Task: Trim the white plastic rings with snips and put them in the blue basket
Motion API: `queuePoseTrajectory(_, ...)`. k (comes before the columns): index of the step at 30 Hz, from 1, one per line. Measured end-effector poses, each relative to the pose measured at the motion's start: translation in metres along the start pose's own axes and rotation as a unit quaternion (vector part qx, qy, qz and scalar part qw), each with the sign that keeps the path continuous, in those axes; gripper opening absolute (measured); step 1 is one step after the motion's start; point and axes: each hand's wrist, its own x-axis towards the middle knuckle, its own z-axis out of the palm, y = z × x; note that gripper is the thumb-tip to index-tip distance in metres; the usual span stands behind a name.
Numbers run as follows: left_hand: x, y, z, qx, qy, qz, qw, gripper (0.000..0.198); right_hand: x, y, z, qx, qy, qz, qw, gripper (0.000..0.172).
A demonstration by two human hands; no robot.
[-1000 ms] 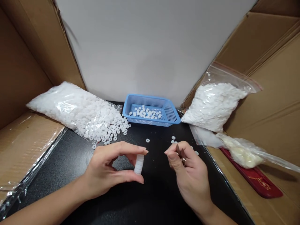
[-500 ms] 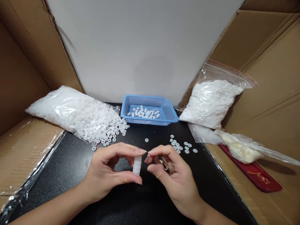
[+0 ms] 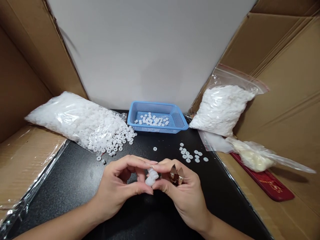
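Observation:
A short stack of white plastic rings [image 3: 151,177] is pinched between the thumb and fingers of my left hand [image 3: 116,185]. The stack is bent, its rings skewed against each other. My right hand [image 3: 183,195] closes in from the other side, its thumb and index fingertips against the rings. Tucked in the right fingers is a small shiny metal tool [image 3: 176,175] with two pointed tips facing up; its exact kind is unclear. One loose white ring [image 3: 155,149] lies on the black tabletop [image 3: 147,216] just beyond the hands.
A blue perforated basket [image 3: 158,130] with white rings inside stands at the back. To the left, an open plastic bag [image 3: 67,110] spills rings. Several loose rings [image 3: 190,156] lie right of centre. Farther right are a filled zip bag [image 3: 221,110], a knotted bag [image 3: 255,160] and a red case [image 3: 277,191].
My right hand has moved left until it meets the stack, which was straight and upright and is now bent. The metal tool's tips have turned upward.

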Motion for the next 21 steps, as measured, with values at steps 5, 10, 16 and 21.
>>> queuePoseTrajectory(5, -0.0028, -0.0019, -0.0009, 0.031, 0.016, -0.011, 0.999, 0.027, -0.0034, 0.0046, -0.0047, -0.031, 0.004, 0.004, 0.999, 0.018)
queuePoseTrajectory(10, -0.004, -0.0047, -0.0013, 0.06, 0.007, -0.03, 0.998, 0.021, -0.0031, 0.0049, -0.0065, -0.049, -0.004, 0.023, 0.999, 0.013)
queuePoseTrajectory(16, -0.0064, -0.0053, -0.0014, 0.158, -0.008, 0.033, 0.987, 0.019, 0.0005, 0.0062, -0.0053, -0.064, 0.017, 0.053, 0.996, 0.024)
queuePoseTrajectory(21, -0.0078, -0.0067, -0.0019, 0.19, 0.008, 0.042, 0.981, 0.027, 0.001, 0.0083, -0.0032, -0.075, 0.018, 0.066, 0.995, 0.013)
